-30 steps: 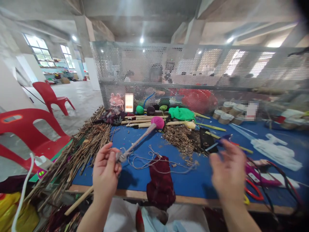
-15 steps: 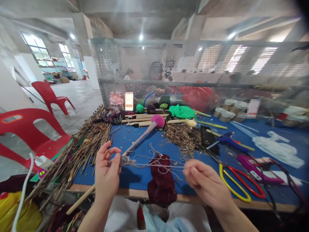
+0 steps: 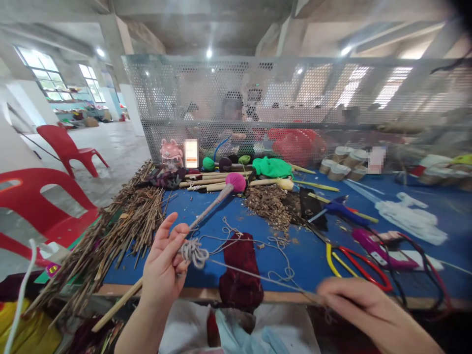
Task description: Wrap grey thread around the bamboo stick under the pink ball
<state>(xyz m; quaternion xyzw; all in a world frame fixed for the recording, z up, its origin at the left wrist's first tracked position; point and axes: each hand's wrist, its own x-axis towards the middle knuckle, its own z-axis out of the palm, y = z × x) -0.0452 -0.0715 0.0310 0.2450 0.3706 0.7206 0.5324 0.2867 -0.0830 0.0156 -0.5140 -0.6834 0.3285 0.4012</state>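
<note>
My left hand (image 3: 164, 260) is closed around a wooden stick (image 3: 212, 211) that runs up and away, its upper part wrapped in grey, with a pink ball (image 3: 236, 182) at its far end. A looped bunch of grey yarn (image 3: 195, 253) sits at the stick by my left fingertips. From that bunch a strand stretches taut to my right hand (image 3: 363, 305), low on the right, whose fingers pinch it and are slightly blurred. More loose yarn curls over the blue tabletop (image 3: 206, 275) and a dark red cloth (image 3: 241, 270) between the hands.
Thin dry twigs (image 3: 140, 216) are piled at left, beside red chairs (image 3: 47, 196). Brown crumbs (image 3: 269, 204) lie mid-table. Large scissors with red and yellow handles (image 3: 363, 268), a purple tool (image 3: 383, 250) and white gloves (image 3: 409, 216) are at right. A perforated metal screen (image 3: 206, 88) stands behind.
My right hand has moved right and down, drawing the strand out longer. The yarn at my left fingers now shows as a loose looped bunch. The view has shifted slightly.
</note>
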